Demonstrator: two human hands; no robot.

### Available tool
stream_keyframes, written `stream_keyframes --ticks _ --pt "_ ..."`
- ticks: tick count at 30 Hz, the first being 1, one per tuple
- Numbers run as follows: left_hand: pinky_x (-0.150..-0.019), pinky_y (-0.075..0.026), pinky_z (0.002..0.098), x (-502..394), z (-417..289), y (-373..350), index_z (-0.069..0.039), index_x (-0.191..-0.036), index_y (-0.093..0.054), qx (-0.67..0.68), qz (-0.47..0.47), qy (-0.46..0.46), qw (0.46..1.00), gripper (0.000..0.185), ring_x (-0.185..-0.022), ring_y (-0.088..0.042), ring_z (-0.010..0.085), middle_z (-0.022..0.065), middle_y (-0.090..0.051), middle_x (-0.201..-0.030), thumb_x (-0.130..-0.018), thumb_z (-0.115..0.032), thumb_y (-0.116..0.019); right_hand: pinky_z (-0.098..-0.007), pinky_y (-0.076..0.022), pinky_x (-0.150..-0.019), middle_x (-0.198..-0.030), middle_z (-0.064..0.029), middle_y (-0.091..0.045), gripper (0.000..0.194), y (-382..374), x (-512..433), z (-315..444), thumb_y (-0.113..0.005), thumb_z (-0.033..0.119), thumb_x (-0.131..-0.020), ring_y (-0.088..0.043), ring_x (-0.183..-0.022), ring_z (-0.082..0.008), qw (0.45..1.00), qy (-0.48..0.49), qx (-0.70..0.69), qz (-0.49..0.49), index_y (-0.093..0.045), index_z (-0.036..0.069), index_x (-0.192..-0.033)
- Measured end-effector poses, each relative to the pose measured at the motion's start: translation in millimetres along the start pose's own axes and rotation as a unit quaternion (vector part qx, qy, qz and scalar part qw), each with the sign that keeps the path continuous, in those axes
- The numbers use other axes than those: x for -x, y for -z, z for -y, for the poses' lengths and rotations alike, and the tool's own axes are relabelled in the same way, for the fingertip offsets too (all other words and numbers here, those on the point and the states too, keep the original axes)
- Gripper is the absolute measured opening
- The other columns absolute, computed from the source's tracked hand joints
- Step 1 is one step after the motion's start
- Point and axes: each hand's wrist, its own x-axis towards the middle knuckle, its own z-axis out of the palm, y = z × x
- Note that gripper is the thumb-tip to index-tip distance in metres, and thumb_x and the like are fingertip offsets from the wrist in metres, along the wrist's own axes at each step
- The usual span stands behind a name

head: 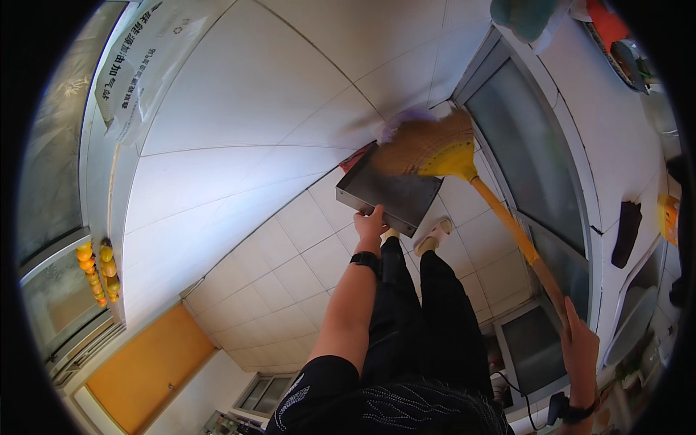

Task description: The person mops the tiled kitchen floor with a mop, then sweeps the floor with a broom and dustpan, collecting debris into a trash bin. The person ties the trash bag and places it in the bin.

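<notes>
My left hand [371, 222] grips the near wall of a dark metal dustpan [399, 198], which I hold out in front of my feet. In my right hand [580, 340] is the wooden handle of a broom [503, 217] with a yellow collar. Its brown bristles [421, 141] are blurred and reach over the far part of the dustpan, hiding some of it. Whether the bristles touch the pan I cannot tell. Behind the bristles a purple-and-white plastic bag [405, 122] shows in part, near the corner. A red item [356, 157] sticks out beside the dustpan at the wall.
A tiled wall [217, 179] runs along the left. Cabinets with glass doors [527, 136] stand at right beneath a white counter [592, 81] holding a long dark item [626, 234]. A pink slipper [433, 236] is on my foot. An orange door [152, 364] lies at lower left.
</notes>
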Motion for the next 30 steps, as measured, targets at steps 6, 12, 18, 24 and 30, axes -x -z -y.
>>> stream_keyframes --ticks 6,12,18,24,30 --pt "-0.054 -0.059 0.0387 -7.8 2.7 -13.6 0.007 -0.121 -0.040 0.013 0.029 0.025 0.999 0.067 -0.087 -0.063 0.0277 0.0169 -0.055 -0.108 -0.070 -0.020 -0.073 -0.0385 -0.0495 -0.059 -0.075 -0.0148 -0.058 0.063 3.3 0.5 3.1 -0.060 0.002 -0.081 -0.060 -0.065 -0.0327 0.997 0.051 -0.056 -0.002 -0.041 0.019 -0.138" --pt "-0.054 -0.059 0.0380 -4.0 1.9 -12.3 0.006 -0.123 -0.037 0.041 0.048 0.031 0.998 0.069 -0.086 -0.062 0.0270 0.0165 -0.054 -0.107 -0.070 -0.021 -0.073 -0.0392 -0.0491 -0.059 -0.076 -0.0153 -0.058 0.067 -28.5 -39.1 5.1 -0.061 0.002 -0.080 -0.060 -0.065 -0.0319 1.000 0.020 0.016 0.004 -0.037 0.021 -0.140" --pt "-0.058 -0.058 0.0354 8.5 -3.0 -23.9 0.005 -0.115 -0.039 -0.008 0.000 -0.010 1.000 0.057 -0.076 -0.062 0.0244 0.0147 -0.056 -0.097 -0.073 -0.018 -0.071 -0.0368 -0.0486 -0.057 -0.075 -0.0134 -0.057 0.066 -12.4 -20.2 -5.0 -0.059 0.001 -0.082 -0.059 -0.062 -0.0282 1.000 -0.007 0.020 0.011 -0.037 0.022 -0.140" --pt "-0.052 -0.054 0.0345 24.8 -7.8 -29.6 0.005 -0.119 -0.038 0.068 -0.045 0.001 0.997 0.064 -0.076 -0.061 0.0246 0.0175 -0.054 -0.103 -0.070 -0.018 -0.073 -0.0367 -0.0485 -0.058 -0.074 -0.0129 -0.055 0.068 -13.2 -33.0 -7.7 -0.059 0.002 -0.082 -0.060 -0.062 -0.0282 0.997 -0.030 0.075 -0.006 -0.036 0.026 -0.141" --pt "-0.056 -0.053 0.0342 30.3 7.0 -34.3 0.001 -0.116 -0.040 0.155 -0.078 0.009 0.985 0.056 -0.081 -0.059 0.0223 0.0164 -0.054 -0.101 -0.072 -0.014 -0.070 -0.0382 -0.0488 -0.060 -0.079 -0.0145 -0.059 0.070 -8.9 -15.1 -21.4 -0.058 -0.001 -0.081 -0.062 -0.065 -0.0294 0.996 -0.088 0.013 -0.020 -0.036 0.026 -0.141"
